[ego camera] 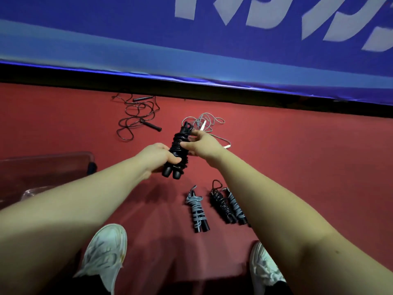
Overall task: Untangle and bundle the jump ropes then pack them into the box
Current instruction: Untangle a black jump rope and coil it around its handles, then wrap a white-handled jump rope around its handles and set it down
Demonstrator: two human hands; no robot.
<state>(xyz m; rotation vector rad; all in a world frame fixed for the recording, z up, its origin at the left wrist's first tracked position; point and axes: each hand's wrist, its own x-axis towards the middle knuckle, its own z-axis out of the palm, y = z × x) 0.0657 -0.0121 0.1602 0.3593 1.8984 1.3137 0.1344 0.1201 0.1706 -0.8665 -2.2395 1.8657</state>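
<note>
A black jump rope bundle (178, 150) is held up over the red floor, its cord wound round its two handles. My left hand (156, 157) grips the lower part of the handles. My right hand (203, 144) pinches the cord near the bundle's top. On the floor below lie three wound bundles: a grey-cord one (197, 210), a black one (221, 204) and another grey-wrapped one (236, 206). Farther off, a loose black rope (138, 117) and a loose grey rope with white handles (205, 124) lie tangled. A clear plastic box (46, 169) sits at the left.
A blue padded barrier (191, 50) with white lettering runs across the back, with a dark gap under it. My two white shoes (105, 254) (265, 271) stand on the red floor near the bottom edge.
</note>
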